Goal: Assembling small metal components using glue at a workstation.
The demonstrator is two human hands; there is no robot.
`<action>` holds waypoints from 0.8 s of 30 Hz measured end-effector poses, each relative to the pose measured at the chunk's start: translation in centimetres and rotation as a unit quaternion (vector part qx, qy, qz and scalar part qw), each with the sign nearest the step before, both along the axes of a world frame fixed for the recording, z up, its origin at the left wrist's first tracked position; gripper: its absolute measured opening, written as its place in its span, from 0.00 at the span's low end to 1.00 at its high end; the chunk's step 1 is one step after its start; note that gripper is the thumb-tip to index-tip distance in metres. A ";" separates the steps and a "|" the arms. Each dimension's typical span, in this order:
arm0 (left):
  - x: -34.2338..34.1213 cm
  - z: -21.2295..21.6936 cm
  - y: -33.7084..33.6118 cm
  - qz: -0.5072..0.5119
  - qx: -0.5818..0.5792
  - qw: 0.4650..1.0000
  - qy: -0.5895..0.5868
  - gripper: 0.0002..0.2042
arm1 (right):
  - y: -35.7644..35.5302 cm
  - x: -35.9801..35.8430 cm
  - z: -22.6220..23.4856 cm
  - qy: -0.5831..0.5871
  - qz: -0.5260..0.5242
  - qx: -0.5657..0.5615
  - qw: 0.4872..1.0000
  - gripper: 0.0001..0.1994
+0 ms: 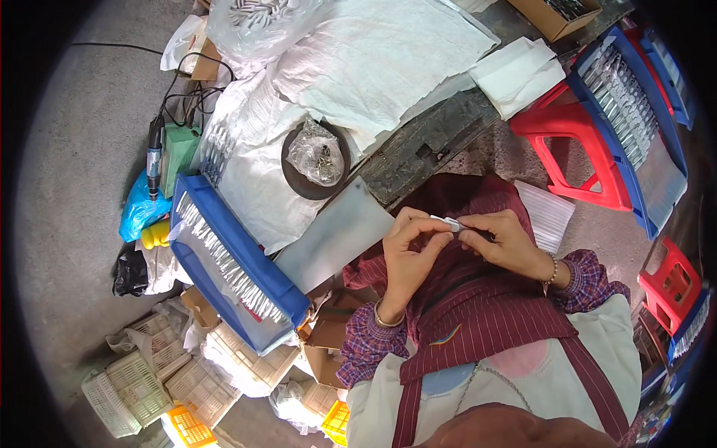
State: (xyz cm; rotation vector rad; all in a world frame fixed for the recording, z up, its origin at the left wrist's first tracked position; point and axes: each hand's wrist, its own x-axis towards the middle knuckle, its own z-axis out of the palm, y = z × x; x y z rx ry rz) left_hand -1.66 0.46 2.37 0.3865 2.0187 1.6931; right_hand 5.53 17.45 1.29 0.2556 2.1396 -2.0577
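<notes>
Nearest the camera, a maroon pinstriped fabric apron (493, 321) covers the person's front and lap. At left, a long blue plastic tray (254, 250) holds a row of slim whitish pieces (231, 263). Next, a dark round dish (300, 184), carrying a clear plastic bag (307, 151) of small metal parts (324, 159), rests on white sheeting (351, 71). Over the apron, the left hand (413, 252) pinches a small white piece (448, 222) between thumb and forefinger; the right hand (509, 243) pinches its other end. Farther right, a second blue tray (610, 147) of silvery pieces (621, 97) sits on a red plastic stool (554, 121).
</notes>
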 end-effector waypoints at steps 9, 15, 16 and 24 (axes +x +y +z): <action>0.3 -0.7 0.1 0.003 -0.032 0.997 0.077 0.09 | -0.2 0.3 -0.4 0.031 0.001 0.021 0.999 0.11; 0.4 -0.1 0.4 0.003 -0.050 0.993 0.103 0.09 | -0.1 0.6 -0.9 0.111 0.019 0.100 0.989 0.13; 0.3 0.0 0.5 0.002 -0.060 0.994 0.092 0.09 | -0.1 0.6 -0.8 0.126 0.016 0.117 0.985 0.13; 0.2 -0.1 0.2 0.017 0.067 0.985 -0.158 0.11 | -0.2 0.3 -0.3 0.136 0.019 0.154 0.979 0.11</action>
